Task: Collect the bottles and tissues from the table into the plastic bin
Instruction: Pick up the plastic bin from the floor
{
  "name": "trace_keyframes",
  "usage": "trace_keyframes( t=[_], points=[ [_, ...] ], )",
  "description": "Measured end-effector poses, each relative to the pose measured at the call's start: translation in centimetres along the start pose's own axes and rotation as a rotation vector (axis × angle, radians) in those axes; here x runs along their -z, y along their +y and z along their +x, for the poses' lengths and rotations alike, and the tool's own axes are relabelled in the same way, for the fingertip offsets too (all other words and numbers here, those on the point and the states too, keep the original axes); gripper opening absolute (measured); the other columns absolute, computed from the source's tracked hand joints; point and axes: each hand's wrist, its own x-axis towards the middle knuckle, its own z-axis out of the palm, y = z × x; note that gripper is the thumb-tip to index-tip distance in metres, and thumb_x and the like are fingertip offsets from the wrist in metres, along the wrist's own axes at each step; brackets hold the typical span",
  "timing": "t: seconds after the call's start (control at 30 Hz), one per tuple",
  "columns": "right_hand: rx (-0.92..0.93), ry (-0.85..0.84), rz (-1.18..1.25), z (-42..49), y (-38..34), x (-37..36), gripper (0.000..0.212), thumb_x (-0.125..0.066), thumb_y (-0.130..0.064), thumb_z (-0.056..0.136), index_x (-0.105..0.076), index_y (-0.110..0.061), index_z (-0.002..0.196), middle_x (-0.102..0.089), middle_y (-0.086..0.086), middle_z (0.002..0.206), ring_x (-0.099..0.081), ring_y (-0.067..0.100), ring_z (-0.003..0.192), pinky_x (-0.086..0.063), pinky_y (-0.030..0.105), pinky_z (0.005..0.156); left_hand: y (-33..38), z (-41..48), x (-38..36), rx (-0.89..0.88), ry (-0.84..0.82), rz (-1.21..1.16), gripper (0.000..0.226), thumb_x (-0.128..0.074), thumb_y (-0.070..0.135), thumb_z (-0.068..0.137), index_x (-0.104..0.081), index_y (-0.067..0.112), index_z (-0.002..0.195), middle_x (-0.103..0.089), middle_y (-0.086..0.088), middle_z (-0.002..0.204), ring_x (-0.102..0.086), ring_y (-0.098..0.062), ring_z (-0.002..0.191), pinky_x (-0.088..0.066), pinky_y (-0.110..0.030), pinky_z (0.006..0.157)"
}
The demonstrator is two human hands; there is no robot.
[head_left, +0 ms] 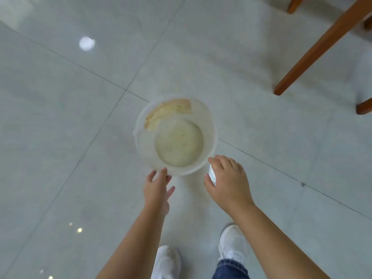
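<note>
A round translucent plastic bin (141, 146) stands on the tiled floor, seen from above; its bottom is yellowish and bare, and a brownish stain runs along its far inner wall. My left hand (158, 188) reaches to the bin's near rim with fingers spread, fingertips touching or just short of the rim. My right hand (227, 182) is curled around a small white bottle (211, 174) at the bin's near right edge; only a sliver of the bottle shows under my fingers.
Brown wooden furniture legs (322, 47) slant across the upper right, with another leg end (364, 106) at the right edge. My white shoes (233, 244) stand on the glossy grey tiles below the bin.
</note>
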Motion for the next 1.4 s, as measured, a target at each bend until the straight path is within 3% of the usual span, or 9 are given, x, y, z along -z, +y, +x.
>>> trace_keyframes(
  t=[0.13, 0.3, 0.4, 0.5, 0.7, 0.83, 0.97, 1.13, 1.4],
  points=[
    [-0.006, -0.037, -0.018, 0.8, 0.2, -0.5, 0.037, -0.044, -0.029, 0.087, -0.047, -0.013, 0.121, -0.051, 0.005, 0.124, -0.044, 0.025, 0.113, -0.031, 0.036, 0.094, 0.7, 1.0, -1.0, -0.016, 0.118, 0.002, 0.041, -0.058, 0.007, 0.089, -0.048, 0.004, 0.128, -0.06, -0.015, 0.111, -0.058, -0.023, 0.095, -0.046, -0.037, 0.078],
    [0.002, -0.031, -0.016, 0.8, -0.1, 0.5, 0.036, -0.046, -0.027, 0.086, -0.049, -0.012, 0.119, -0.052, 0.006, 0.123, -0.045, 0.026, 0.111, -0.032, 0.035, 0.092, 1.8, -0.1, -1.2, -0.017, 0.226, -0.038, 0.024, -0.056, -0.008, 0.081, -0.062, -0.001, 0.103, -0.06, -0.014, 0.081, -0.056, -0.019, 0.061, -0.05, -0.021, 0.058],
    [-0.012, -0.021, 0.011, 0.4, -0.3, 1.9, 0.038, -0.047, -0.025, 0.086, -0.047, -0.012, 0.121, -0.051, 0.006, 0.124, -0.045, 0.026, 0.112, -0.032, 0.035, 0.092, 2.2, -1.9, -0.5, -0.027, 0.256, -0.008, 0.015, -0.056, -0.008, 0.077, -0.065, 0.004, 0.078, -0.059, -0.012, 0.077, -0.056, -0.024, 0.069, -0.047, -0.019, 0.056],
    [-0.072, -0.016, 0.045, -0.5, -0.5, 4.0, 0.041, -0.048, -0.026, 0.086, -0.044, -0.013, 0.125, -0.047, 0.006, 0.129, -0.042, 0.024, 0.117, -0.033, 0.035, 0.094, 2.6, -4.5, 0.8, -0.052, 0.236, 0.022, 0.024, -0.055, -0.008, 0.077, -0.059, 0.009, 0.06, -0.055, -0.011, 0.075, -0.053, -0.024, 0.071, -0.047, -0.02, 0.056],
    [-0.232, 0.077, 0.232, -2.3, -1.6, 10.4, 0.049, -0.052, -0.024, 0.085, -0.037, -0.015, 0.131, -0.044, 0.005, 0.134, -0.043, 0.025, 0.118, -0.039, 0.037, 0.088, 5.7, -11.0, 3.0, -0.122, 0.154, 0.053, 0.026, -0.058, -0.006, 0.077, -0.064, 0.012, 0.06, -0.059, -0.009, 0.069, -0.055, -0.022, 0.065, -0.05, -0.012, 0.045],
    [-0.272, 0.117, 0.435, -4.1, -2.7, 15.7, 0.049, -0.053, -0.025, 0.084, -0.037, -0.021, 0.13, -0.048, -0.001, 0.13, -0.049, 0.019, 0.112, -0.042, 0.033, 0.083, 9.2, -16.1, 3.9, -0.17, 0.077, 0.076, 0.026, -0.061, -0.003, 0.076, -0.073, 0.015, 0.061, -0.063, 0.002, 0.051, -0.059, -0.013, 0.054, -0.05, -0.013, 0.046],
    [-0.295, 0.161, 0.604, -6.6, -5.3, 21.8, 0.046, -0.056, -0.02, 0.084, -0.041, -0.021, 0.128, -0.053, -0.004, 0.126, -0.054, 0.012, 0.095, -0.043, 0.027, 0.077, 13.8, -22.0, 4.4, -0.236, 0.042, 0.105, 0.019, -0.064, -0.002, 0.076, -0.07, 0.016, 0.071, -0.067, 0.006, 0.049, -0.063, -0.009, 0.054, -0.05, -0.015, 0.049],
    [-0.324, 0.271, 0.756, -10.8, -9.5, 30.0, 0.043, -0.057, -0.016, 0.084, -0.045, -0.021, 0.126, -0.055, -0.005, 0.12, -0.057, 0.01, 0.085, -0.041, 0.025, 0.074, 20.4, -30.9, 5.3, -0.365, -0.033, 0.185, 0.033, -0.065, -0.002, 0.076, -0.07, 0.021, 0.053, -0.062, 0.001, 0.05, -0.06, -0.016, 0.056, -0.05, -0.021, 0.056],
    [-0.294, 0.421, 0.895, -17.0, -15.6, 40.2, 0.041, -0.06, -0.021, 0.084, -0.048, -0.029, 0.122, -0.054, -0.013, 0.111, -0.054, 0.0, 0.085, -0.039, 0.012, 0.064, 28.8, -42.6, 8.4, -0.561, -0.21, 0.31, 0.005, -0.073, 0.015, 0.081, -0.069, 0.018, 0.084, -0.073, 0.006, 0.062, -0.069, -0.004, 0.059, -0.048, -0.025, 0.063]
  ],
)
